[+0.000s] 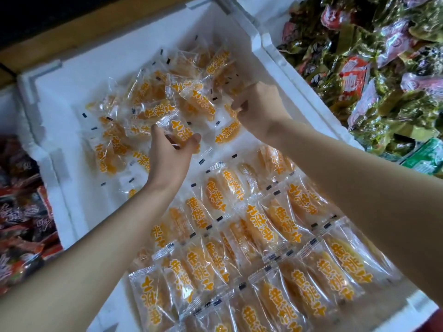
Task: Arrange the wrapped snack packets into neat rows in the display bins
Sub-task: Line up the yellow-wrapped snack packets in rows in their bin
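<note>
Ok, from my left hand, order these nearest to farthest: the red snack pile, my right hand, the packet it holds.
1. Held packet: in the left hand grip.
2. Right hand: up and to the right.
3. Red snack pile: far left edge.

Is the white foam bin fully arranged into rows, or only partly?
Partly: the bin holds neat rows nearby, a loose pile beyond.

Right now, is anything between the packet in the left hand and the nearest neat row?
Nothing visible. The left hand grips the packet at the near edge of the loose heap, and only a strip of white bin floor separates it from the neat rows.
</note>
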Demonstrator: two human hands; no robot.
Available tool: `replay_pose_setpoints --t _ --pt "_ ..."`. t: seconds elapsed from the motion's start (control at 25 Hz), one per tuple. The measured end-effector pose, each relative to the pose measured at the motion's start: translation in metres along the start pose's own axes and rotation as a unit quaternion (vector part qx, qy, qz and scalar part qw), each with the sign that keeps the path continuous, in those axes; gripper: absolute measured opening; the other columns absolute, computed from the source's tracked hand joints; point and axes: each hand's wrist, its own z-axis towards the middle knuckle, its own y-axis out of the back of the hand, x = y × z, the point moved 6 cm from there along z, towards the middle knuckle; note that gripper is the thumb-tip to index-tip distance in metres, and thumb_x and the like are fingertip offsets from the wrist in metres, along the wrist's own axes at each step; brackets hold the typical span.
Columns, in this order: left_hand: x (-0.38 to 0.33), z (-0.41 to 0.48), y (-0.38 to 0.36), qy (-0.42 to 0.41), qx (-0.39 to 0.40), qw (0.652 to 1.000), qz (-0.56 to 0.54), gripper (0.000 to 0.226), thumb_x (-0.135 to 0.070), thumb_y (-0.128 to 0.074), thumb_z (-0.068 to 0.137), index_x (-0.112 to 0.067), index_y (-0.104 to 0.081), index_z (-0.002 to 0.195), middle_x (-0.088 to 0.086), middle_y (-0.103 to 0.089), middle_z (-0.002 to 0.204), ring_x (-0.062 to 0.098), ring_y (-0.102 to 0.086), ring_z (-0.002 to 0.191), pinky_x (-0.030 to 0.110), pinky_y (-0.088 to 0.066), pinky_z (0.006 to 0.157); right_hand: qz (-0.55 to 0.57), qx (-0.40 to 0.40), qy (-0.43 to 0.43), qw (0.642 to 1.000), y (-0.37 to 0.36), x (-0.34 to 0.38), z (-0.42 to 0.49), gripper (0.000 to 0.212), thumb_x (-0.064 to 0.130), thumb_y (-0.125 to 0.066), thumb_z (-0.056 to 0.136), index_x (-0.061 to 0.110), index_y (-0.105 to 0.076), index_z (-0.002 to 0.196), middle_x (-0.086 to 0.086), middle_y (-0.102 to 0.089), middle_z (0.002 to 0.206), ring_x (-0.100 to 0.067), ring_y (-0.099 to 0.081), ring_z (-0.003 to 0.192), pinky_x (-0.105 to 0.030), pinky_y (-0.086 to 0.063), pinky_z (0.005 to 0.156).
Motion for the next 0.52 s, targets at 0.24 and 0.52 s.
replay_pose_setpoints --t 0.24,0.52 --pt "0.013 -0.029 -0.027 0.030 0.112 0.992 -0.041 0.020 -0.020 -0.068 0.087 -0.025 -0.049 0.082 0.002 -0.062 0.074 0.021 -0.062 0.065 0.043 -0.052 0.075 0.136 0.021 -0.036 0.990 0.011 -0.005 -0.077 0.020 0.001 -0.059 0.081 0.011 -0.072 0.091 0.001 -0.066 0.083 -0.011 -0.061 0.082 -0.007 -0.041 0.070" --pt "0.015 -0.045 -0.041 -0.112 0.129 0.973 0.155 0.058 -0.019 -0.073 0.083 -0.007 -0.043 0.131 0.006 -0.043 0.113 0.010 -0.054 0.080 0.012 -0.037 0.071 -0.201 0.120 0.153 0.960 -0.019 -0.005 -0.111 0.053 0.007 -0.054 0.088 0.024 -0.039 0.136 0.000 -0.039 0.138 -0.024 -0.043 0.120 -0.033 -0.039 0.095"
